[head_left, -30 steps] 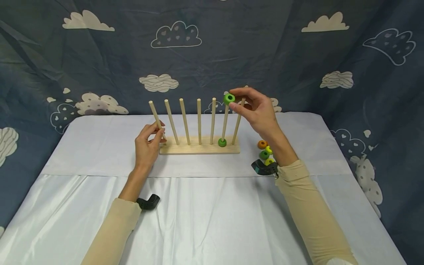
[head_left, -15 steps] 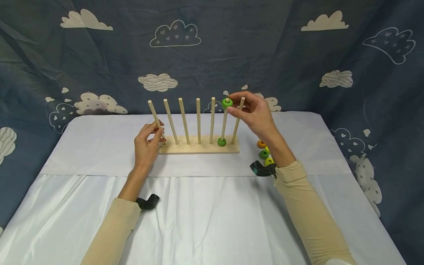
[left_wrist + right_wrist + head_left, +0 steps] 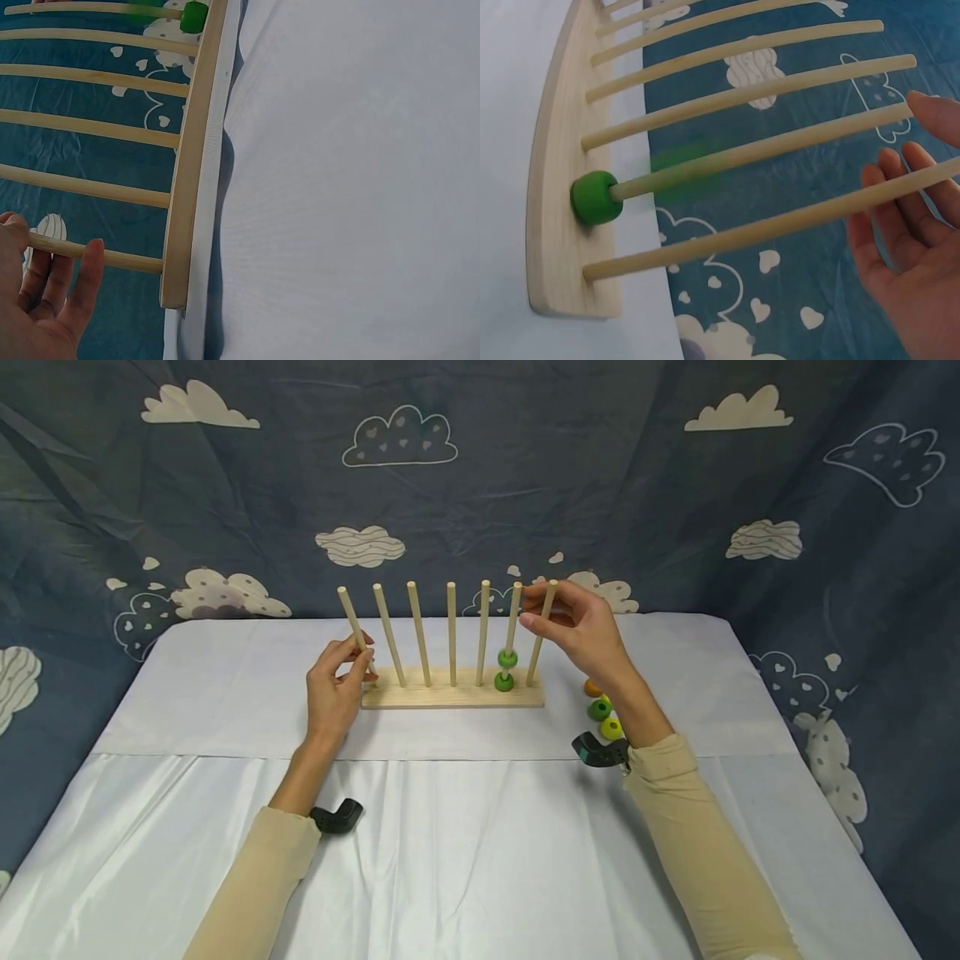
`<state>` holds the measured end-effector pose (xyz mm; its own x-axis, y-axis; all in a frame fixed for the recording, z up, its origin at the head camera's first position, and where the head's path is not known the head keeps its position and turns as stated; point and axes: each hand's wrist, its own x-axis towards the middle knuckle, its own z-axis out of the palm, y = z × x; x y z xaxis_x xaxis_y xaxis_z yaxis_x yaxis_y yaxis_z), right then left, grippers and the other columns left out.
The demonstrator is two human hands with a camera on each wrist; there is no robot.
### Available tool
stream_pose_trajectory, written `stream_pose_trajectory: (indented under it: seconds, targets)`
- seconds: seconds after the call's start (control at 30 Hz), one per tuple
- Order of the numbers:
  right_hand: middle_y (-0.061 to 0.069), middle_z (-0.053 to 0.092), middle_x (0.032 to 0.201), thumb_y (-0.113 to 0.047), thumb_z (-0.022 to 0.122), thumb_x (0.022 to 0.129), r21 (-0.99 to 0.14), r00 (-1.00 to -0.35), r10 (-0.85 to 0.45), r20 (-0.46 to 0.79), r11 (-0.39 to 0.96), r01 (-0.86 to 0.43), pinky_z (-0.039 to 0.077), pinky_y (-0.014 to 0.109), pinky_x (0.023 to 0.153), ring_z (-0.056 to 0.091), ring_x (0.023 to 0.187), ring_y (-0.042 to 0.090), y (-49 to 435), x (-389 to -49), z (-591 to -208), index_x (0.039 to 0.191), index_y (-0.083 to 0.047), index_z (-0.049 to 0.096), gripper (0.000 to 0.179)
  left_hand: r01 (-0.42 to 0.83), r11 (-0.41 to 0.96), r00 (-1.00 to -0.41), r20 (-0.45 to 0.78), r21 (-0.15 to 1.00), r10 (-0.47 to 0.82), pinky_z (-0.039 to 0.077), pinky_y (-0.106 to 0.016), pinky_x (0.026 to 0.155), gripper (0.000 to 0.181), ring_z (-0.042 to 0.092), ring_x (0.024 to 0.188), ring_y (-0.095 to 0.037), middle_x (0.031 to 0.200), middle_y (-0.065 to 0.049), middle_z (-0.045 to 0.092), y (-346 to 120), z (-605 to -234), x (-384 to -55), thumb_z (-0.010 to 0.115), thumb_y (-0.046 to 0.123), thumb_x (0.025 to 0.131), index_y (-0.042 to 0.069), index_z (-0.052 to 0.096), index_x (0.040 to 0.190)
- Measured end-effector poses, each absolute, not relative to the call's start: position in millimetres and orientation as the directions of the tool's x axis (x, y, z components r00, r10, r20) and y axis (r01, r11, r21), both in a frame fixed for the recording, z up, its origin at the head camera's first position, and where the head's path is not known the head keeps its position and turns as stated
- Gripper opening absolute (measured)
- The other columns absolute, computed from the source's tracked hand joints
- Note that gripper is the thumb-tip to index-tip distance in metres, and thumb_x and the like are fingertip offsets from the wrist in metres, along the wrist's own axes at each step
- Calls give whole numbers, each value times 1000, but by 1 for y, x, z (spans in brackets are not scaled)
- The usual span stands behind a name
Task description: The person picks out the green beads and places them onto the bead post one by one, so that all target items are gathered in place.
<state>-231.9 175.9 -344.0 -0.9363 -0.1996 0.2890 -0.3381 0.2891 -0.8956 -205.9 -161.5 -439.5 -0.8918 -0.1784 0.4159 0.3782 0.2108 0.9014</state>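
Note:
A wooden rack has a flat base point(image 3: 420, 698) with several upright pegs. My left hand point(image 3: 333, 689) pinches the leftmost peg point(image 3: 127, 259) between thumb and fingers. Near the top of the second peg from the right point(image 3: 513, 618), my right hand point(image 3: 581, 622) has its fingers spread apart and holds nothing. A green bead point(image 3: 503, 682) sits at that peg's foot. Just above it, a second green bead point(image 3: 507, 659) is threaded on the same peg, apart from the first; in the right wrist view it is a green blur.
Beyond the rack's right end, an orange bead point(image 3: 592, 687), a green bead point(image 3: 599, 709) and a yellow-green bead point(image 3: 611, 727) lie on the white cloth point(image 3: 465, 827); the right forearm partly covers the group. A dark curtain point(image 3: 480, 493) with cloud prints hangs behind.
The right hand set the green bead over the peg's tip and let it go. That bead has dropped down the peg. The left hand has stayed on its peg.

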Motion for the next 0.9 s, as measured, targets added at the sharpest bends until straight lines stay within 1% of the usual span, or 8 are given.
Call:
stream_pose_trajectory:
  seconds: [0.07,0.2,0.23,0.3,0.43,0.57,0.73,0.9]
  targets:
    - [10,68,126,-15,77,96,-895,-940,-193,283,300,-331,59,19,103,67,111,9,178,-231,-344,134,-7,66,40,379,210,-891,417,901,-180,71,-32,74,21,67,94,-7,102,-2,62,-161,-439,-205,66,4,101,0,74,120]
    - [7,69,125,-18,77,96,-896,-946,-178,270,313,-315,60,30,109,66,113,8,183,-230,-345,133,-9,67,39,382,210,-889,420,900,-181,71,-31,73,20,67,94,-7,101,-5,62,-160,-438,-204,67,4,101,-1,74,119]
    - [6,69,124,-19,77,96,-895,-947,-175,268,317,-312,60,31,109,66,113,8,184,-230,-346,133,-10,67,39,383,209,-889,420,900,-181,71,-31,73,20,67,94,-7,101,-6,62,-160,-438,-204,67,5,101,-1,74,119]
    - [4,70,123,-20,77,97,-891,-947,-175,270,328,-315,59,29,108,66,114,8,187,-229,-347,132,-10,67,38,383,208,-889,421,900,-181,71,-31,74,20,66,94,-8,100,-5,61,-160,-438,-203,67,5,101,-1,74,119]
    - [1,69,122,-20,75,98,-879,-949,-178,261,361,-310,58,17,102,65,113,8,195,-227,-350,132,-8,66,38,377,203,-892,413,904,-182,71,-31,73,19,67,94,-7,99,0,61,-160,-441,-203,67,3,101,0,74,118]
    - [4,67,125,-19,74,98,-880,-950,-181,254,365,-305,57,13,99,62,115,9,201,-224,-351,133,-8,66,37,384,202,-888,420,901,-184,71,-35,72,20,68,93,-8,98,4,61,-161,-442,-204,67,3,101,0,75,119]
    - [8,66,129,-21,74,99,-881,-953,-177,246,368,-296,57,13,98,63,116,9,208,-224,-352,132,-8,67,36,399,207,-882,435,893,-180,71,-38,73,21,68,94,-9,99,1,61,-162,-441,-206,66,3,101,0,74,120]
    - [10,67,130,-22,74,99,-871,-956,-178,233,399,-287,57,13,96,64,114,5,214,-222,-356,132,-7,67,37,403,214,-881,440,890,-172,72,-38,73,20,68,94,-9,101,-4,61,-162,-441,-206,66,3,101,-2,73,119]
